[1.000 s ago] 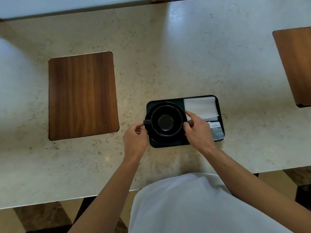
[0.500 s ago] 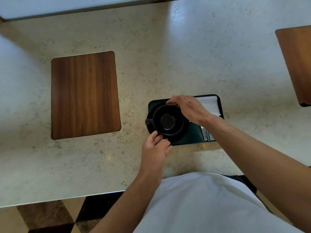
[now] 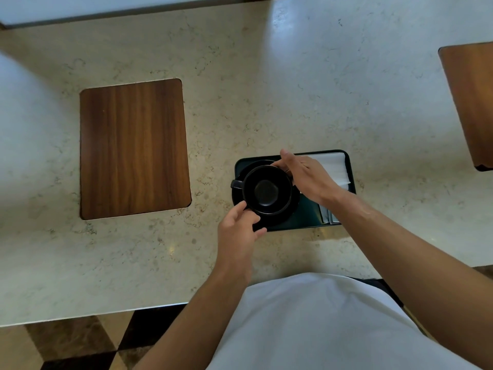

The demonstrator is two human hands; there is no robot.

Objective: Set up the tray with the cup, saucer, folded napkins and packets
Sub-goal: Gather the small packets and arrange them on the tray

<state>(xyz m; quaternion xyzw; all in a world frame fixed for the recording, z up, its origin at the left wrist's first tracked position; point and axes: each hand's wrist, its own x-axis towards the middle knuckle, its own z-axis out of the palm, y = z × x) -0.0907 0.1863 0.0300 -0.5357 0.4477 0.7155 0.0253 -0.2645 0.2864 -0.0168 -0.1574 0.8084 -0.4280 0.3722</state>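
Observation:
A dark tray (image 3: pixel 306 222) lies on the marble counter. On its left half stands a black cup (image 3: pixel 266 189), handle pointing left, on a black saucer (image 3: pixel 293 206). My left hand (image 3: pixel 237 231) pinches the saucer's near-left rim. My right hand (image 3: pixel 306 177) holds the far-right rim of the saucer beside the cup. White folded napkins (image 3: pixel 336 166) fill the tray's far-right corner. Pale packets (image 3: pixel 329 217) peek out under my right wrist at the near right.
A wooden inlay panel (image 3: pixel 133 148) sits in the counter to the left of the tray. Another wooden panel (image 3: pixel 472 102) is at the far right edge. The counter's near edge (image 3: pixel 106 313) runs just in front of my body.
My right hand moved from the cup's near-right side to its far-right side. My left hand shifted from the handle to the saucer's near-left rim. Cup and saucer stayed on the tray.

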